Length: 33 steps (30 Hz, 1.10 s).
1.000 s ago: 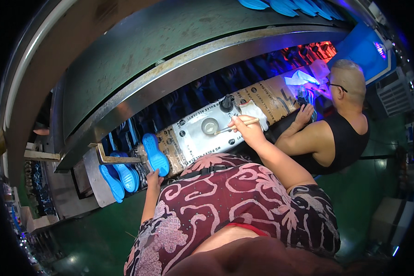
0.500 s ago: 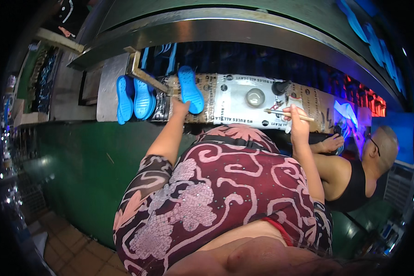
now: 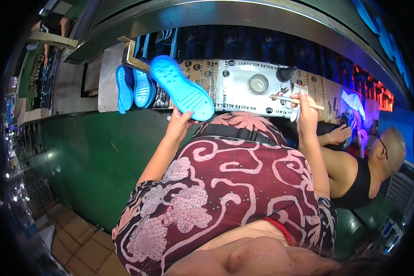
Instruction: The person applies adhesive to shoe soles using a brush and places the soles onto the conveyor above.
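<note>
My left hand [image 3: 181, 123] is closed on the near end of a bright blue shoe sole [image 3: 181, 87], lifted and tilted above the bench. Holes dot its far part, and grooves cross the near part. In my right hand [image 3: 307, 112] is a thin brush [image 3: 303, 101] with a pale handle, its tip pointing left. Just beyond that tip stands a small round bowl [image 3: 258, 84] on a white taped sheet [image 3: 237, 99]. A dark bottle [image 3: 286, 73] is to the bowl's right. More blue soles [image 3: 125, 87] lie at the left end of the bench.
A metal rail [image 3: 207, 25] crosses beyond the bench, with dark shoes [image 3: 234, 46] in a row beneath it. A rusty bracket [image 3: 132, 56] juts toward the bench at left. At right sits a co-worker [image 3: 354, 170], one hand [image 3: 340, 134] near the bench. Another person [image 3: 54, 25] is far left.
My left hand has raised the blue sole off the bench and brought it nearer, tilting it. The right hand still holds the brush near the bowl. A person has come into sight at far left.
</note>
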Available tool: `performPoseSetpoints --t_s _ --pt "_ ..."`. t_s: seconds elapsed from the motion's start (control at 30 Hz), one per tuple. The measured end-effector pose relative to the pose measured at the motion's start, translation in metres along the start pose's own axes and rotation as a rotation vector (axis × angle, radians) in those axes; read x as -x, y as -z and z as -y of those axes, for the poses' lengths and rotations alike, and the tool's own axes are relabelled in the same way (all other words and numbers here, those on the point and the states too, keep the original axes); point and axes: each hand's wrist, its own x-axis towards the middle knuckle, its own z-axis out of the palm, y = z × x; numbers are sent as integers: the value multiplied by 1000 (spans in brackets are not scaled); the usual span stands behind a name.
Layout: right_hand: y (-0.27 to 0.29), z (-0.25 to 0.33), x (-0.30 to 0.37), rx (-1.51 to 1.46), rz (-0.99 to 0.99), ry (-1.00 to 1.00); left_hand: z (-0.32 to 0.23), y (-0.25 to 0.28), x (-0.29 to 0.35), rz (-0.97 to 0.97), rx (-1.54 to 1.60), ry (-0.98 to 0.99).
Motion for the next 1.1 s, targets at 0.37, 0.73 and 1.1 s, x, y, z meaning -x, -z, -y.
performPoseSetpoints --t_s 0.37,0.73,1.1 --pt "-64 64 -4 254 337 690 -62 -97 7 -66 -560 -724" --pt "-65 62 -2 569 395 813 -71 -108 4 -32 -641 -793" --pt "-67 61 -7 620 441 840 -73 -106 3 11 -698 -828"
